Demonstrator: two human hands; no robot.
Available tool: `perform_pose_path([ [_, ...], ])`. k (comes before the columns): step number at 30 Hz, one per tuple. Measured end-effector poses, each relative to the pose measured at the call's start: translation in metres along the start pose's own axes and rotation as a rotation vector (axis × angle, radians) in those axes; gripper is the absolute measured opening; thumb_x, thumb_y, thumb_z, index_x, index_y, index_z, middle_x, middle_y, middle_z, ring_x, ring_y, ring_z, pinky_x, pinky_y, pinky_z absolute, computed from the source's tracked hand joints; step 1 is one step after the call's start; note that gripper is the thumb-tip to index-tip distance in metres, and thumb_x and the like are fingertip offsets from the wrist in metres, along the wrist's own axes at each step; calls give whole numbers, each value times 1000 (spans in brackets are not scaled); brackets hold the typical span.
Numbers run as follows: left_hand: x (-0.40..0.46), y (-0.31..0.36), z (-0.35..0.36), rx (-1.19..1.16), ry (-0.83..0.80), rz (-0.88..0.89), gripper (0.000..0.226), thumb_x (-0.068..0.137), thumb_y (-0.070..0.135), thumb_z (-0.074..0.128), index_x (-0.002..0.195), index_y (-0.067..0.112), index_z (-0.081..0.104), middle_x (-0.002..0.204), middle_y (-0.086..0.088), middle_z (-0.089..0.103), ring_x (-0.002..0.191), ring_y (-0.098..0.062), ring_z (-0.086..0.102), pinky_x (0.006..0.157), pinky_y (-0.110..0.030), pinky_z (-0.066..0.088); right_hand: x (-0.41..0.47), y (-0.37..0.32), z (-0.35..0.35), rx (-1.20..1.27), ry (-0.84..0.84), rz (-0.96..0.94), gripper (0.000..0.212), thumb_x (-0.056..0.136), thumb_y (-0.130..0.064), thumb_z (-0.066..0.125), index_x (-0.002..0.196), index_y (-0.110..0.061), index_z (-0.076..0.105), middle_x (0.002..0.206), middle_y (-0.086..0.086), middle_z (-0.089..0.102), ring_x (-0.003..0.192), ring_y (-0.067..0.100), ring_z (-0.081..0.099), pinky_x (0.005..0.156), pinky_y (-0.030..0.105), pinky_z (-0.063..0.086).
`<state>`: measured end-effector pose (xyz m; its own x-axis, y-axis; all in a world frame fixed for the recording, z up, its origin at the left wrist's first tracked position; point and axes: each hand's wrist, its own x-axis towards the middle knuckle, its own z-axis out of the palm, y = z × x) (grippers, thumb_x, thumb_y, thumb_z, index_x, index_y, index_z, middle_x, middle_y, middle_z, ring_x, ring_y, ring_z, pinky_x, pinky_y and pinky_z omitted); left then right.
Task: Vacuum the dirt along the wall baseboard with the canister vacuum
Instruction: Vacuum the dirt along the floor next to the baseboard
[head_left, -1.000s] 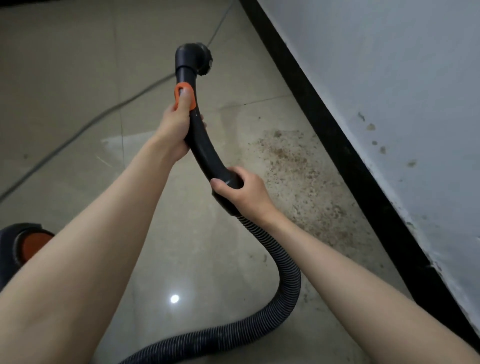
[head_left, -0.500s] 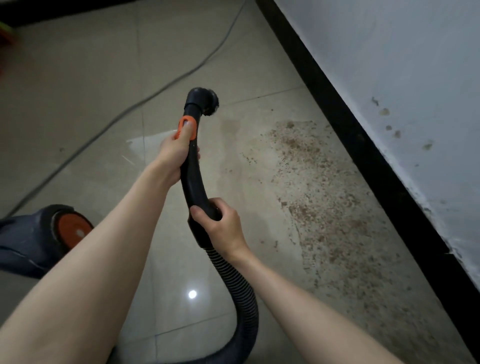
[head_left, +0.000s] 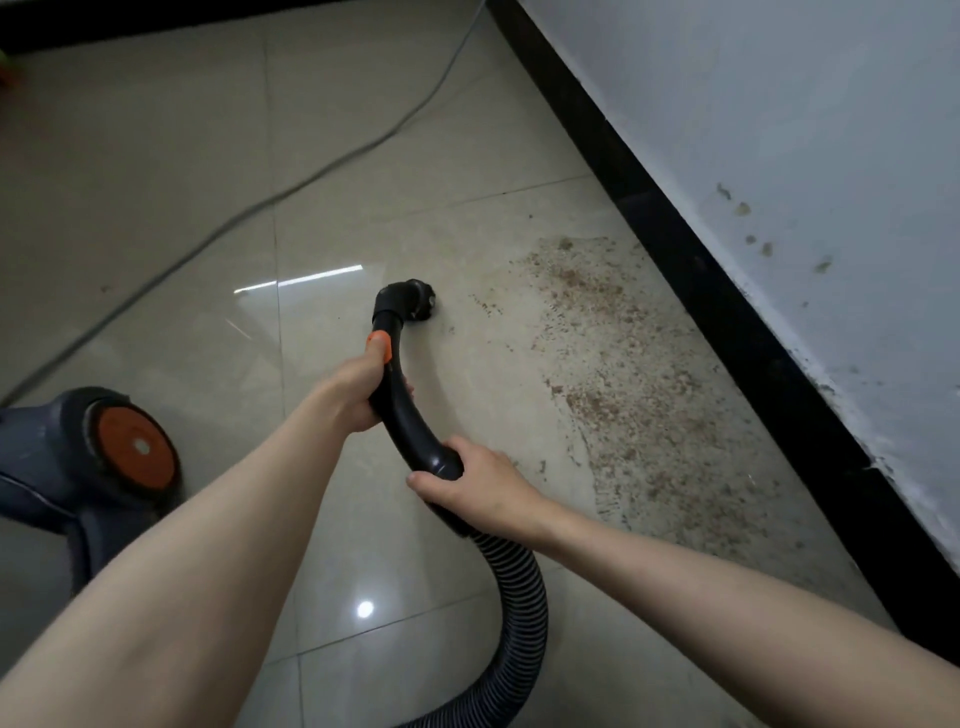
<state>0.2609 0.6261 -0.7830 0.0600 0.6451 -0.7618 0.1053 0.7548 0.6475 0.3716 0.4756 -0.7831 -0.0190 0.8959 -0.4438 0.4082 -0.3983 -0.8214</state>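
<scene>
Glossy beige tile floor (head_left: 156, 156)

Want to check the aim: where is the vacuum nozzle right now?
In the head view the nozzle sits mid-frame, low over the floor tiles just left of the dirt patch, beyond the left hand.

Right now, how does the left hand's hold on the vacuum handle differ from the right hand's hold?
The left hand grips the handle high up, just below the orange slider and nearer the nozzle. The right hand grips the lower end, where the ribbed hose begins. The left hand is farther from the dirt patch; the right hand is close beside it. Both wrap their fingers around the same black handle.
</scene>
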Motion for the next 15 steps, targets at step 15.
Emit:
perform_pose_path([
  [15,-27,-27,13,271,94,137,51,95,43,39,126,3,43,94,-9,51,82,-24,54,66,-34,47,-40,-2,12,-6,179,80,39,84,-57,57,80,-19,59,80,-1,67,80,22,64,70,35,49],
])
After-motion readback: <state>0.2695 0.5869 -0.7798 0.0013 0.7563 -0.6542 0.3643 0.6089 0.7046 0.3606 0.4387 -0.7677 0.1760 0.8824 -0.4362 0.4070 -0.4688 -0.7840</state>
